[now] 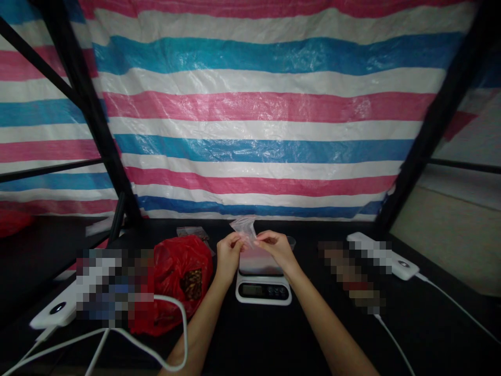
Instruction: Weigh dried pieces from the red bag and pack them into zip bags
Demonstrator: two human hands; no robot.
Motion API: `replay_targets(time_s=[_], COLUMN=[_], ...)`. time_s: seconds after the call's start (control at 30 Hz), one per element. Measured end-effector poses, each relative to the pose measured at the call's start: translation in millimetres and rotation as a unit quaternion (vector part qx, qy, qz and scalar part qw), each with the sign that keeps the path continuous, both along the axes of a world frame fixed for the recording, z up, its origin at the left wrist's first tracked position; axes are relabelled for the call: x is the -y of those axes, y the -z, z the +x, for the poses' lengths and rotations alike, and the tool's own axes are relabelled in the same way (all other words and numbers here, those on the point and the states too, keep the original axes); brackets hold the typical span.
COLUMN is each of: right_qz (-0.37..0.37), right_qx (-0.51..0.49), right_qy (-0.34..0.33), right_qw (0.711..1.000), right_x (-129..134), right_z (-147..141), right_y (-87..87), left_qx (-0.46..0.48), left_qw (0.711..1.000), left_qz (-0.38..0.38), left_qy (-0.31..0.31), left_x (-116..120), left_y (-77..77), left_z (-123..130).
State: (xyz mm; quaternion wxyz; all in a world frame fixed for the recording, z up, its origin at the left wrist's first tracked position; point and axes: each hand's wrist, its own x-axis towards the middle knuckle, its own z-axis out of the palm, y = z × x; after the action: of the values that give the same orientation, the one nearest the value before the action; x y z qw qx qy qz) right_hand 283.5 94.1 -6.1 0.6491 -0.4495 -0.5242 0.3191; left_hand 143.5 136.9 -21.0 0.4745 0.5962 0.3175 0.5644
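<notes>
Both hands meet above a white digital scale (263,289) with a dark display panel. Between them is a clear plastic zip bag (245,227), its upper end sticking up past the fingers. My left hand (230,251) pinches the bag's left side, and my right hand (276,248) pinches it from the right. Whether the bag holds anything cannot be made out. Left of my left forearm lies an open red plastic bag (172,266), with small brown pieces (192,283) showing in its mouth.
Behind the red bag lies another clear bag (191,231). A clear round dish (291,242) shows behind my right hand. White power banks (62,305) (405,267) with cables (180,313) lie at both sides. A striped plastic sheet (258,109) hangs behind the black table (270,344).
</notes>
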Motion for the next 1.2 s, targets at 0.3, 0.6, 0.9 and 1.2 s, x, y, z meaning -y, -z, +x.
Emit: replay_targets(time_s=[0.3,0.6,0.9,1.2], right_qz=[0.002,0.02,0.161,0.13], right_qx=[-0.055,0.046,0.359,0.372], right_qy=[0.047,0.131,0.167,0.226], right_qw=[0.997,0.99,0.904,0.891], right_x=[3.2,11.0,30.7,29.4], right_z=[1.9,12.0,7.2,12.3], right_y=[-7.2,-13.9,-33.5,-28.6], left_qx=[0.036,0.015,-0.195,-0.291], left_qw=[0.999,0.996,0.967,0.934], left_qz=[-0.005,-0.022,0.164,0.205], left_qy=[-0.012,-0.091,0.007,-0.019], left_x=[4.6,-7.6,-4.8,2.2], left_y=[-6.5,-4.3,4.4,-5.5], left_z=[0.4,-8.3,-8.1,-15.2])
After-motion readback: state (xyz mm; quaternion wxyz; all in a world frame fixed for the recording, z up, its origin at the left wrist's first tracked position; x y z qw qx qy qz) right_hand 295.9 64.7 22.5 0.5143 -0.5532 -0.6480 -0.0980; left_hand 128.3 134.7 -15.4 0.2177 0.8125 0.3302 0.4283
